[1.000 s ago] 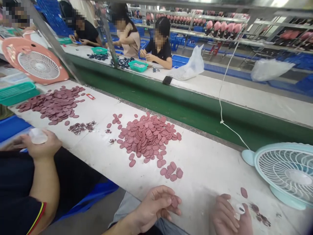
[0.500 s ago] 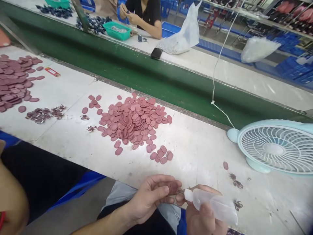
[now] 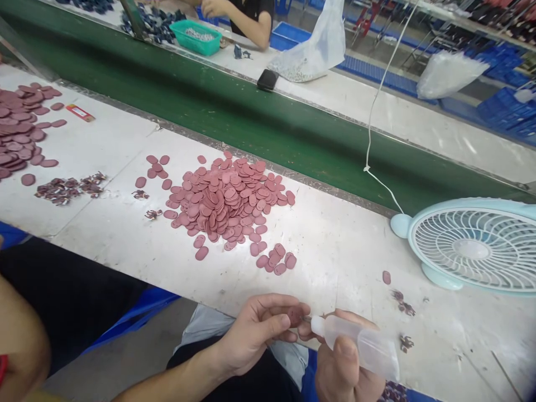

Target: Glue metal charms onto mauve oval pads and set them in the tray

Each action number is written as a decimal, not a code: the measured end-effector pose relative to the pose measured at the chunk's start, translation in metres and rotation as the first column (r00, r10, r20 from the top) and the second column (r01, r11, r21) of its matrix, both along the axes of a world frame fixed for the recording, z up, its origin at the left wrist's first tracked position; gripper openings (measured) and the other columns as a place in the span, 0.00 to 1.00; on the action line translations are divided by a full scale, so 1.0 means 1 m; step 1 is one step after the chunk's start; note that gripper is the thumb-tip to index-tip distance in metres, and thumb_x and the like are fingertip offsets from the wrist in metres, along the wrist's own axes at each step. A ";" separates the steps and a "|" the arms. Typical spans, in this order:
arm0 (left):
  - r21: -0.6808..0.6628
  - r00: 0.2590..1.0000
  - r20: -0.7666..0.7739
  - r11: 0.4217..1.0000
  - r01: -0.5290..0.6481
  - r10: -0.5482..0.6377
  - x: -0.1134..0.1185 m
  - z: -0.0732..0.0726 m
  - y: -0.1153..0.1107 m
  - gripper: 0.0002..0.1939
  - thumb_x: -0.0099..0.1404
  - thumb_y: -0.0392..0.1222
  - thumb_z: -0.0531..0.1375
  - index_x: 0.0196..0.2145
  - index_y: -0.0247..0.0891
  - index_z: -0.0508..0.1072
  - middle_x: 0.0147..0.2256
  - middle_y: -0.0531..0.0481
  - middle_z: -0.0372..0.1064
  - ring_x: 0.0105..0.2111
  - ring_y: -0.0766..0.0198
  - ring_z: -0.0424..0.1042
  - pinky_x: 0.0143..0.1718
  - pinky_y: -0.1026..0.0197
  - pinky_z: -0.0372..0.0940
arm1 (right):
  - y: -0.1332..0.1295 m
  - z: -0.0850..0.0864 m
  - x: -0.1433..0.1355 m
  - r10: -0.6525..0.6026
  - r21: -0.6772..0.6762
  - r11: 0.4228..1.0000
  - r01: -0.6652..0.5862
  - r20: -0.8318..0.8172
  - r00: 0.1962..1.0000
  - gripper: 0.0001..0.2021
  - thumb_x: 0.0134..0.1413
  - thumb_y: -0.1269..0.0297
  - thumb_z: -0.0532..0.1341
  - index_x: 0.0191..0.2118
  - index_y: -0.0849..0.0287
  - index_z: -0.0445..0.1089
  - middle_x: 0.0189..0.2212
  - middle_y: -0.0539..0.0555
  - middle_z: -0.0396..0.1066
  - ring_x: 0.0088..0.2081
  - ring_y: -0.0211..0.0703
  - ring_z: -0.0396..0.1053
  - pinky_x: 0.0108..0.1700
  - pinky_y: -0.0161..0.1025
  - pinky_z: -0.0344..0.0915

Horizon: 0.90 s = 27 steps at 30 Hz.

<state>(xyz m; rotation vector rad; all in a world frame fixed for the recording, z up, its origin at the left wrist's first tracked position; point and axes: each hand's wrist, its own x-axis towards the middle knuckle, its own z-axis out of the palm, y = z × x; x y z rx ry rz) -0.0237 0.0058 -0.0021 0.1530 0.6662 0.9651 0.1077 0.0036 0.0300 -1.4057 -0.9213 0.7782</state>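
My left hand (image 3: 262,329) pinches a reddish-brown oval disc (image 3: 295,316) between thumb and fingers, over the table's near edge. My right hand (image 3: 345,357) is wrapped round a translucent squeeze bottle (image 3: 366,345), held tilted with its white cap toward the disc. The bottle's thin tip is at the disc's right edge; whether it touches cannot be made out. A big heap of the same oval discs (image 3: 226,195) lies beyond my left hand, with a small cluster of discs (image 3: 276,259) nearer. Small dark figure-like pieces (image 3: 402,304) lie right of the bottle.
A light-blue fan (image 3: 471,248) stands on the right, its white cord rising past the green trough (image 3: 318,156). More discs (image 3: 20,128) and dark pieces (image 3: 67,188) lie left. Across the trough are a person's arm (image 3: 251,28), a teal basket (image 3: 196,38) and a plastic bag (image 3: 314,56).
The bottle has shifted slightly left, with its tip closer in at the disc. The whole view has moved a little. Across the trough, the other person's hands have shifted.
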 end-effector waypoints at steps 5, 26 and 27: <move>-0.011 1.000 0.000 1.000 -0.002 0.002 0.000 0.001 0.001 0.15 0.62 0.40 0.70 0.47 0.38 0.81 0.48 0.39 0.81 0.39 0.61 0.80 0.39 0.64 0.71 | 0.000 0.001 0.000 -0.005 0.020 1.000 0.005 -0.006 1.000 0.09 0.60 0.59 0.64 0.43 0.56 0.74 0.32 0.54 0.73 0.27 0.46 0.71 0.29 0.45 0.69; -0.039 1.000 0.018 0.999 -0.007 0.007 -0.001 0.005 0.001 0.15 0.62 0.42 0.70 0.46 0.37 0.81 0.47 0.39 0.81 0.37 0.59 0.82 0.38 0.64 0.72 | 0.000 0.009 0.000 0.031 -0.001 1.000 -0.031 0.013 0.999 0.10 0.58 0.59 0.65 0.44 0.55 0.73 0.32 0.54 0.77 0.28 0.48 0.73 0.30 0.46 0.72; -0.034 1.000 0.024 0.999 -0.007 0.008 -0.001 0.004 0.001 0.15 0.62 0.41 0.70 0.46 0.37 0.81 0.47 0.39 0.81 0.39 0.58 0.82 0.38 0.64 0.72 | 0.001 0.010 0.003 0.051 -0.008 0.999 -0.051 -0.044 0.998 0.10 0.58 0.58 0.65 0.44 0.54 0.73 0.31 0.54 0.77 0.27 0.47 0.73 0.29 0.46 0.72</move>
